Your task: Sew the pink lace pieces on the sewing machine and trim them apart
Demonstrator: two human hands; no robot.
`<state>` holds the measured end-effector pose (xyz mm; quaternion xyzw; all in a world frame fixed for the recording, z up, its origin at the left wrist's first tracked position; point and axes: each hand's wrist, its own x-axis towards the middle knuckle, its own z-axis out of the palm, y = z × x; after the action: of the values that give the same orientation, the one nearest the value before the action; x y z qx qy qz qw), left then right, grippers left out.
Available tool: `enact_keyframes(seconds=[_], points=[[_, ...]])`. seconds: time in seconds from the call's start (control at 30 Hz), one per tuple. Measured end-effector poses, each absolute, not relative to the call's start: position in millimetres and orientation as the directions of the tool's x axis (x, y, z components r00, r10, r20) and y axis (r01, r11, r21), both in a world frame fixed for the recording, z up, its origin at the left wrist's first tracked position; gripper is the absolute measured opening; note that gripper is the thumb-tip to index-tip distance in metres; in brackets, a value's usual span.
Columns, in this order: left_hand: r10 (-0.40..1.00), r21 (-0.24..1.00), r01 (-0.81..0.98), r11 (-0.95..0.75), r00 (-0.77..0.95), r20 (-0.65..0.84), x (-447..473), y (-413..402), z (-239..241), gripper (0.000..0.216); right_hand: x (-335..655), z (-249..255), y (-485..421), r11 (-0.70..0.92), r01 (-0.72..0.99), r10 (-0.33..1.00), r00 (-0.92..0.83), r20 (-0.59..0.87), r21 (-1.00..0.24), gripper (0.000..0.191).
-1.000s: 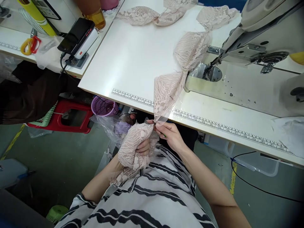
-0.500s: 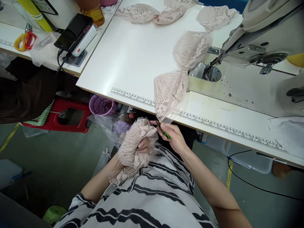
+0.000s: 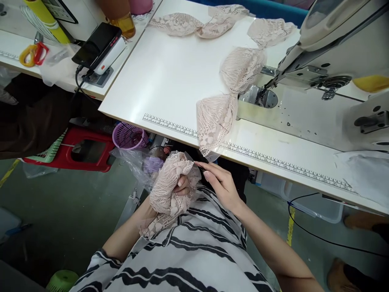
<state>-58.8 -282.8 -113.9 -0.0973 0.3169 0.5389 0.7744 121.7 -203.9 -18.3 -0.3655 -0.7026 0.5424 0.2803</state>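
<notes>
Bunched pale pink lace fabric (image 3: 164, 190) is wrapped over my left hand (image 3: 182, 185), whose fingers curl closed around it in front of my striped shirt. Just right of the bundle, my right hand (image 3: 223, 184) is closed on thread snips (image 3: 200, 167). Only their dark tip shows, at the edge of the lace; the rest is hidden by my fingers. A chain of lace cups (image 3: 214, 117) lies on the white sewing table (image 3: 164, 77), its lowest cup hanging over the front edge close above my right hand.
A sewing machine (image 3: 331, 52) stands at the right of the table, with white cloth (image 3: 364, 174) at the corner. At left are a phone (image 3: 97, 44), scissors (image 3: 33, 54) and a red stool (image 3: 88, 152). A purple basket (image 3: 130, 136) sits below the table edge.
My right hand has turned, so the green handle of the snips no longer shows. The lace in my left hand has hardly moved. The camera view has shifted slightly.
</notes>
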Motion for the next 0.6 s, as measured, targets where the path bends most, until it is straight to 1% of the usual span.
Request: enact_keyframes(seconds=[0.07,0.1,0.2,0.27,0.43,0.53,0.6], points=[[0.776,0.183,-0.889,0.420,0.248,-0.579,-58.7,-280.9,-109.2,0.053,117.2,-22.8,-208.9,-0.033,0.192,0.824,-0.551,-0.135,-0.981,0.039],[0.777,0.180,-0.885,0.429,0.261,-0.572,-59.0,-280.7,-106.4,0.052,115.3,-24.6,-210.5,-0.099,0.174,0.820,-0.543,-0.180,-0.980,0.041],[0.780,0.175,-0.878,0.446,0.285,-0.557,-59.9,-281.1,-98.4,0.046,110.7,-25.4,-211.0,-0.209,0.130,0.807,-0.537,-0.246,-0.969,0.046],[0.780,0.170,-0.876,0.452,0.296,-0.551,-59.9,-281.2,-95.3,0.041,108.6,-23.2,-208.8,-0.217,0.119,0.806,-0.538,-0.247,-0.969,0.045],[0.774,0.148,-0.884,0.444,0.295,-0.560,-60.8,-282.8,-97.5,0.033,105.5,-21.0,-205.6,-0.174,0.097,0.831,-0.520,-0.199,-0.980,0.034],[0.763,0.123,-0.898,0.422,0.278,-0.584,-61.3,-284.8,-103.4,0.038,107.2,-21.5,-208.3,-0.124,0.134,0.847,-0.503,-0.175,-0.983,0.034],[0.752,0.105,-0.909,0.403,0.264,-0.604,-60.8,-285.6,-108.3,0.046,111.8,-19.5,-210.0,-0.015,0.155,0.847,-0.522,-0.095,-0.988,0.035]])
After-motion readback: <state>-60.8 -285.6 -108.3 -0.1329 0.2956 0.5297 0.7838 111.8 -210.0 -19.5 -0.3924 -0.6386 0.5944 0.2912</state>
